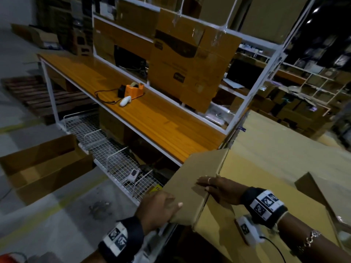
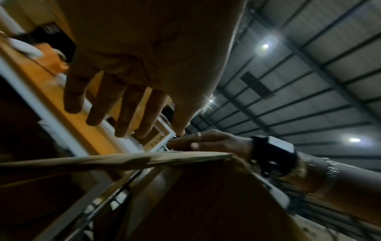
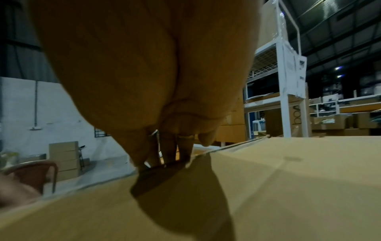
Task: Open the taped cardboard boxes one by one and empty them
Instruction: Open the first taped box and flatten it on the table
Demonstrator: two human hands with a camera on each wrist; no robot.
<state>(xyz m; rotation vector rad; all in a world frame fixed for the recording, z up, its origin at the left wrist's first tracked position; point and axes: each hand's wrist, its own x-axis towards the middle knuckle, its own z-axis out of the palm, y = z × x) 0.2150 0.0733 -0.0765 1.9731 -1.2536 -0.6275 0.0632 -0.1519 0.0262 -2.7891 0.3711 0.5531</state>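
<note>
A big cardboard box fills the lower right of the head view. Its left top flap is folded outward over the workbench corner. My left hand is at the flap's near edge with the thumb lying on top. In the left wrist view its fingers are straight and spread above the flap. My right hand lies flat across the flap's crease, a ring on one finger. The right wrist view shows its fingers pressing down on the box. What the box holds is hidden.
The wooden workbench carries an orange tape dispenser and a white corded scanner. Cardboard sheets lean on its white frame. Wire baskets sit below it. An open box stands on the floor at left.
</note>
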